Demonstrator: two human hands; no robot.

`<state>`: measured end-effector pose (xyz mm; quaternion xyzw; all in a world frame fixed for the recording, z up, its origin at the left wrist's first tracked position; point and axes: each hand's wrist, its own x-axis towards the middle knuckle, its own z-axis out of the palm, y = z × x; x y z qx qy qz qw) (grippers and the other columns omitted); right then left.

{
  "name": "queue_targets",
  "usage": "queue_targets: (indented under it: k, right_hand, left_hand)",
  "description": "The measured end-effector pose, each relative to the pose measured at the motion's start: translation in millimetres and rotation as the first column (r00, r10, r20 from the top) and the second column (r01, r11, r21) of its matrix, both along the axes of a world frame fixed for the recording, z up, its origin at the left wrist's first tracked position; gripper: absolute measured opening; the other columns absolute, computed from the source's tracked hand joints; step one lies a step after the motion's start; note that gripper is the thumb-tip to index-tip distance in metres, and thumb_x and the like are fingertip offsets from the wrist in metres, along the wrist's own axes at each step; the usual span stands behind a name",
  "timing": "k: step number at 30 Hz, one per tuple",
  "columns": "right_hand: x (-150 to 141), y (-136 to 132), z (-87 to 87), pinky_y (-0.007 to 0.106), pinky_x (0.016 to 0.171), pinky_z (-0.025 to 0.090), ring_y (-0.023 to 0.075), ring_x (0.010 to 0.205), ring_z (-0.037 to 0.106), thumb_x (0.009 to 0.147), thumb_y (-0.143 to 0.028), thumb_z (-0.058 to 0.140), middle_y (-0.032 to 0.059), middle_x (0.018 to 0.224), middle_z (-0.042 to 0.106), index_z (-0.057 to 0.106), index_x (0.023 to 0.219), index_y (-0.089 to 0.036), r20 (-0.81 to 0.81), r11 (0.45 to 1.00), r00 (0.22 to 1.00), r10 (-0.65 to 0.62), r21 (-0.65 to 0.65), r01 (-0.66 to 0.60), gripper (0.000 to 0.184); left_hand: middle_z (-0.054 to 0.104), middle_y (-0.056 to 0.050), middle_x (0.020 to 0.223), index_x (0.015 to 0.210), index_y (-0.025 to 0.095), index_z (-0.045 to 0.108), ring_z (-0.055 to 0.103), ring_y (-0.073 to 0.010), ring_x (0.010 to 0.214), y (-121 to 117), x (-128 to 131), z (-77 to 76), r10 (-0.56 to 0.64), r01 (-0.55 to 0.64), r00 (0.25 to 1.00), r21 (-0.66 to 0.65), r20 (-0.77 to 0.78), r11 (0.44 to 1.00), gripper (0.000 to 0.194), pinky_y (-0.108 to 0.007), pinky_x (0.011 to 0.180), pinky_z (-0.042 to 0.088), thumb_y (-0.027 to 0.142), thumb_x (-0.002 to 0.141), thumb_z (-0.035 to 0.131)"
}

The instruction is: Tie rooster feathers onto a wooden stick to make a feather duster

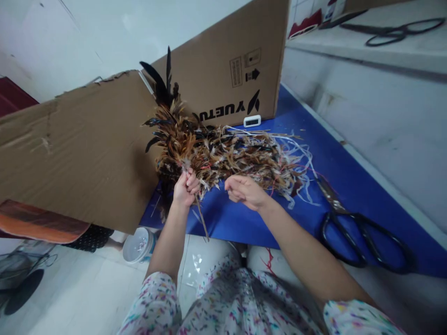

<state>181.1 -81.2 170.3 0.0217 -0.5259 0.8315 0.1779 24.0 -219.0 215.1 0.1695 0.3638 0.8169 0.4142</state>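
Observation:
A heap of brown, orange and black feathers [223,156] lies on a blue table [342,177], mixed with pale quill strips. My left hand [185,186] is closed in a fist around a bunch of feathers whose quills hang down below it. My right hand [246,190] hovers just beside it at the front of the heap, fingers curled together in a pinch; what it holds, if anything, I cannot make out.
Large black scissors [363,235] lie on the blue table to the right. Cardboard sheets [70,149] and a printed box [230,70] stand behind and left. A white tub [138,244] sits on the floor. Another pair of scissors [398,31] rests on the upper ledge.

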Motion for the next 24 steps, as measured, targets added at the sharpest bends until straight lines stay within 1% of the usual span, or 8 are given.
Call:
queue_targets:
  k: [3,6,8,11,16,19,21,24]
  right_hand:
    - [4,4,9.3,0.022,0.049,0.036,0.0082,0.056,0.048,0.078,-0.051,0.071,0.0009,0.068,0.06,0.065,0.078,-0.017,-0.084,0.964,0.961,-0.263,-0.066,0.258,0.034]
    - [0,-1,18.3,0.029,0.076,0.05,0.0148,0.09,0.06,0.075,-0.051,0.073,0.0044,0.099,0.066,0.063,0.076,-0.02,-0.21,0.917,0.899,-0.386,-0.193,0.348,0.032]
    - [-4,-8,21.1,0.032,0.079,0.051,0.0131,0.075,0.059,0.076,-0.051,0.073,-0.0004,0.074,0.06,0.06,0.077,-0.022,-0.244,0.912,0.902,-0.356,-0.301,0.278,0.032]
    - [-9,-19,18.0,0.025,0.055,0.044,0.0064,0.043,0.033,0.077,-0.049,0.073,-0.0094,0.048,0.03,0.057,0.076,-0.021,-0.191,0.916,0.944,-0.267,-0.356,0.187,0.032]
    - [-7,-6,2.5,0.02,0.04,0.018,0.0035,0.04,0.018,0.071,-0.054,0.074,-0.0111,0.046,0.022,0.055,0.072,-0.018,0.02,0.945,0.966,-0.258,-0.204,0.256,0.041]
    - [9,26,1.2,0.022,0.042,0.023,0.0055,0.04,0.024,0.078,-0.06,0.063,-0.009,0.047,0.027,0.058,0.074,-0.018,0.137,0.895,0.887,-0.441,0.146,0.423,0.042]
    - [23,52,7.2,0.027,0.054,0.037,0.0108,0.051,0.044,0.084,-0.05,0.059,-0.0021,0.053,0.046,0.065,0.08,-0.017,0.143,0.658,0.777,-0.614,0.635,0.404,0.034]
    - [40,80,25.0,0.043,0.083,0.042,0.0283,0.095,0.058,0.077,-0.039,0.071,0.0128,0.094,0.067,0.069,0.097,-0.013,-0.019,0.025,0.478,-0.878,0.996,0.084,0.033]
  left_hand:
    - [0.023,0.009,0.048,0.079,0.017,0.052,0.017,-0.0045,0.036,7,4,-8.3,-0.015,0.015,1.0,-0.007,-0.002,1.0,0.021,-0.014,0.033,0.015,0.026,0.097,0.046]
    - [0.023,0.008,0.047,0.077,0.016,0.053,0.034,-0.0062,0.042,15,12,-14.0,0.011,-0.011,0.999,0.005,-0.031,1.0,0.02,-0.014,0.041,0.031,0.026,0.094,0.051]
    - [0.023,0.007,0.046,0.076,0.016,0.053,0.047,-0.0087,0.051,19,15,-15.5,0.058,-0.058,0.998,0.006,-0.028,0.998,0.022,-0.017,0.055,0.046,0.028,0.095,0.051]
    - [0.025,0.008,0.049,0.077,0.016,0.053,0.042,-0.006,0.048,19,15,-14.2,0.077,-0.077,0.996,0.004,0.033,0.997,0.022,-0.015,0.054,0.045,0.028,0.096,0.05]
    - [0.021,0.009,0.05,0.072,0.016,0.051,0.019,-0.0026,0.036,15,6,-8.9,0.063,-0.066,0.997,-0.094,-0.036,0.993,0.025,-0.013,0.033,0.015,0.03,0.091,0.058]
    - [0.024,0.009,0.049,0.07,0.016,0.05,0.021,-0.0025,0.035,11,-1,-6.0,0.123,-0.138,0.984,-0.116,-0.128,0.984,0.027,-0.013,0.034,0.017,0.031,0.091,0.058]
    - [0.026,0.009,0.048,0.072,0.016,0.052,0.023,-0.0029,0.035,9,-4,-3.5,0.131,-0.151,0.977,-0.113,-0.17,0.982,0.025,-0.013,0.034,0.018,0.029,0.092,0.055]
    - [0.032,0.008,0.048,0.076,0.015,0.056,0.025,-0.003,0.035,10,-7,1.9,0.094,-0.118,0.977,-0.119,-0.194,0.986,0.022,-0.012,0.032,0.017,0.028,0.094,0.052]
